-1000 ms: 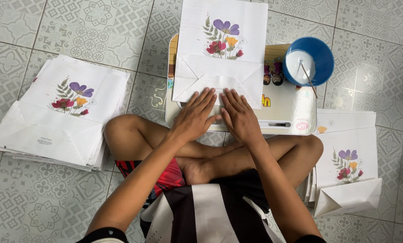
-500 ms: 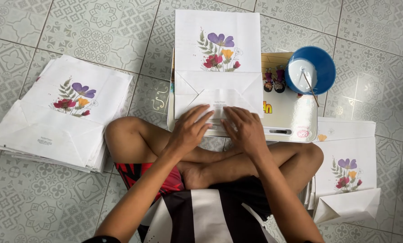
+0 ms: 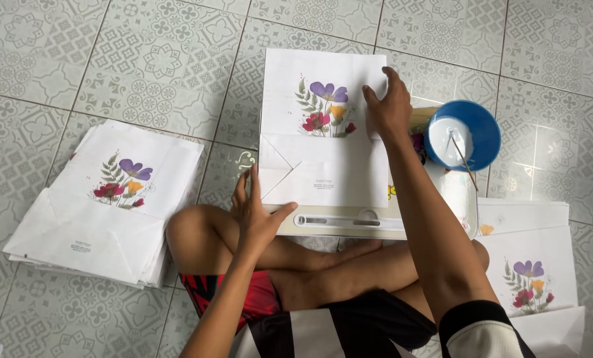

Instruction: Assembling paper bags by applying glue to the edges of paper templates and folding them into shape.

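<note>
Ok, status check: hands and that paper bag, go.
Right hand on top right edge of white flower-printed paper bag. Left hand open at bag's lower left corner. Blue bowl of white paste beside it.

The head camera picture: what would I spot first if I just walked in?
Probably the white paper bag with bright flowers lying flat in the middle, with the right hand on its top right edge and the left hand at its lower left corner. Then the blue bowl of white paste to its right, and the stack of bags on the floor at left.
</note>
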